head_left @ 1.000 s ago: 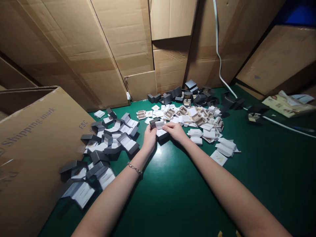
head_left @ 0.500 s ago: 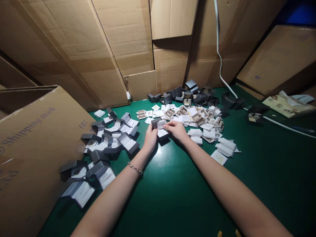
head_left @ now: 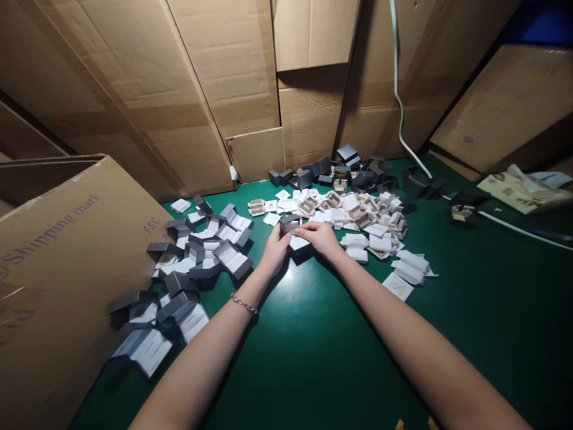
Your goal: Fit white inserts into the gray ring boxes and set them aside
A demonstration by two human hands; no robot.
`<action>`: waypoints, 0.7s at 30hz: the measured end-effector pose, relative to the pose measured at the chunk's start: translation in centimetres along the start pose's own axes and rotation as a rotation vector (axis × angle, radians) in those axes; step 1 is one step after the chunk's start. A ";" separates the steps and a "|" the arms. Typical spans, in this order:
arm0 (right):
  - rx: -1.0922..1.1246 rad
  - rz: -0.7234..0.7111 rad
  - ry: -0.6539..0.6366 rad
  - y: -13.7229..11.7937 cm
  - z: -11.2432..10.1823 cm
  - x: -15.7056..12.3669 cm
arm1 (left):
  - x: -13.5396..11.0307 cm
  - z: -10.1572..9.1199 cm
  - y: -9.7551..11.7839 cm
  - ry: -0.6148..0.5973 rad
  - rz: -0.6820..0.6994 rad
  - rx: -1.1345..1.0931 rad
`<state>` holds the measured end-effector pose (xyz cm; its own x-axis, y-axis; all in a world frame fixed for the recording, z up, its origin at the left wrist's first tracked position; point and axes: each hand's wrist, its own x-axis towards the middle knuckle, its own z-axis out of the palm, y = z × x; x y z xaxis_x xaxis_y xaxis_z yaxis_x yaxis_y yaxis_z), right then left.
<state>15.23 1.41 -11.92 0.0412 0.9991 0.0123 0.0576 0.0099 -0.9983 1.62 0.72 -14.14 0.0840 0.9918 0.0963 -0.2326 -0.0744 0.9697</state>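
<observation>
Both my hands meet at the middle of the green table (head_left: 313,346) around one small grey hinged box (head_left: 293,232) with a white lining, its lid up. My left hand (head_left: 274,251) grips the box's left side with curled fingers; a thin bracelet sits on that wrist. My right hand (head_left: 319,236) holds the box's right side, fingertips pinched at its open top. To the left lies a pile of open grey boxes (head_left: 210,248). Just behind and right of my hands is a heap of white and beige inserts (head_left: 362,218).
A large cardboard carton (head_left: 58,269) stands at the left edge. Cardboard sheets (head_left: 224,89) lean along the back. More dark grey boxes (head_left: 344,170) cluster at the back, a white cable (head_left: 403,131) runs down to the right, and printed packets (head_left: 519,188) lie far right.
My hands have shifted slightly away from me with the box, and the left fingers have closed further round its lid side. The piles have not moved.
</observation>
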 end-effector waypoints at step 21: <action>-0.027 -0.072 -0.184 0.6 0.1 0.4 | -0.8 0.6 1.8 -0.121 -0.100 0.122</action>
<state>15.17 1.82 -12.51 -0.1464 0.9867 0.0704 0.0806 0.0828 -0.9933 1.73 -0.26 -12.37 0.2180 0.9758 0.0174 -0.0991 0.0044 0.9951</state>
